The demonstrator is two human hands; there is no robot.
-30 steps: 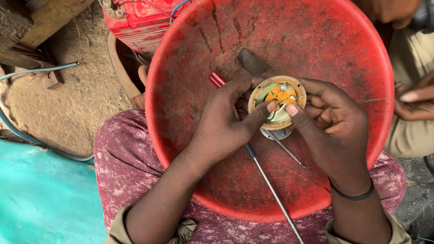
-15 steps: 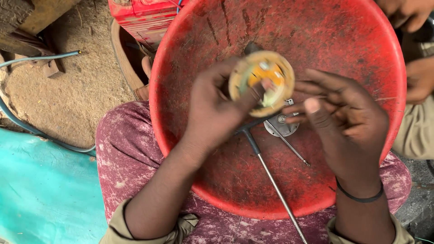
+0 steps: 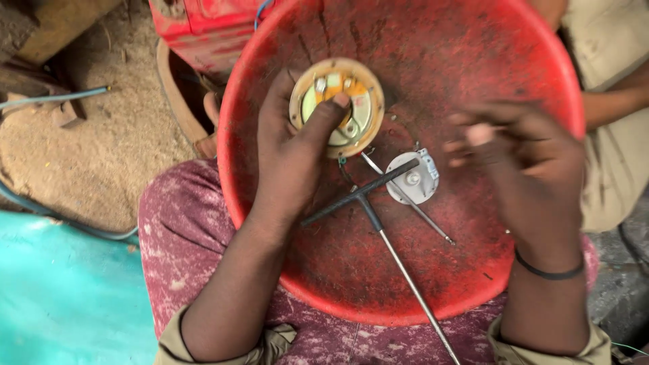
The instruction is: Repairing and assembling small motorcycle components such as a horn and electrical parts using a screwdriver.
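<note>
The person's left hand [image 3: 291, 162] is holding a round yellowish disc with small metal and orange parts on its face [image 3: 337, 105], and the grip is closed around it, with the thumb pressing on the front and the other fingers curling behind. The disc is sitting up over the far side of a big round red plastic bowl [image 3: 433, 284], which is resting on the person's lap in dusty purple trousers [image 3: 182, 230]. The right hand [image 3: 520, 162] is blurry, so I cannot tell if its grip is wide or narrow; it is hanging over the right side of the bowl and does not seem to be touching the disc. A black band [image 3: 549, 270] is going around that wrist. Down in the bowl, a small round grey metal plate [image 3: 412, 179] is lying near the middle, between the two hands. A dark T-shaped metal tool with a long thin shaft [image 3: 378, 223] is lying just beside the plate, and its shaft is reaching out over the near rim. A thinner metal rod [image 3: 419, 216] is lying next to it, passing under the plate's edge. A red metal box [image 3: 203, 30] is sitting past the bowl on the sandy ground [image 3: 88, 155], and a blue-green sheet [image 3: 61, 290] is lying on the left.
</note>
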